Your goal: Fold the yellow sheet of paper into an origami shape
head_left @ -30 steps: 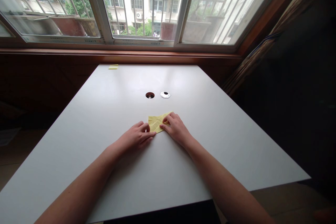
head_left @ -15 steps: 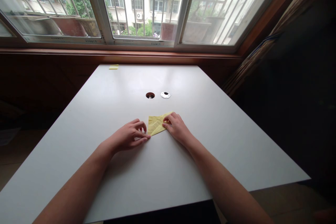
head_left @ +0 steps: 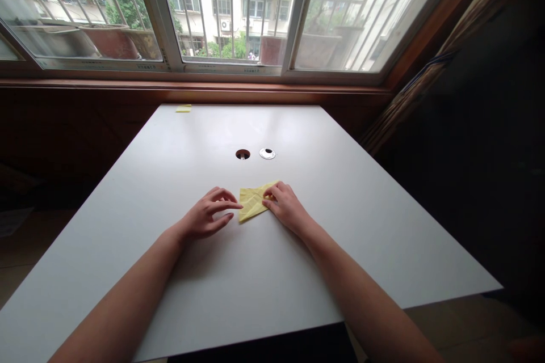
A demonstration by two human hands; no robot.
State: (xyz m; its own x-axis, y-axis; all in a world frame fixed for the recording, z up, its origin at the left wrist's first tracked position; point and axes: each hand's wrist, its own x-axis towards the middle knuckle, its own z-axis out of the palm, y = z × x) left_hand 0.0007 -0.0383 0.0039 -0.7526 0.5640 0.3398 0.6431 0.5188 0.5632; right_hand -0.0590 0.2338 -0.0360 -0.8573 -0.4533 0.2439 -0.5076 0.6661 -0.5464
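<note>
A folded, creased sheet of yellow paper (head_left: 251, 204) lies on the white table (head_left: 238, 278) in front of me. My right hand (head_left: 286, 204) is closed on its right end, thumb and fingers pinching the paper there and hiding part of it. At the paper's left edge is my left hand (head_left: 212, 211), its fingers apart and holding nothing. The index fingertip reaches the left edge; whether it touches the paper I cannot tell. The left thumb is held lower, apart from the sheet.
Beyond the paper are a round hole (head_left: 242, 154) in the tabletop and a round grommet cover (head_left: 267, 153) beside it. Small yellow paper pieces (head_left: 184, 108) lie at the far left corner. A barred window (head_left: 230, 11) and a curtain (head_left: 426, 74) stand behind the table.
My left hand has lifted off the paper's lower left corner, its fingers opening and the index finger moving up along the left edge. My right hand stays in place on the paper.
</note>
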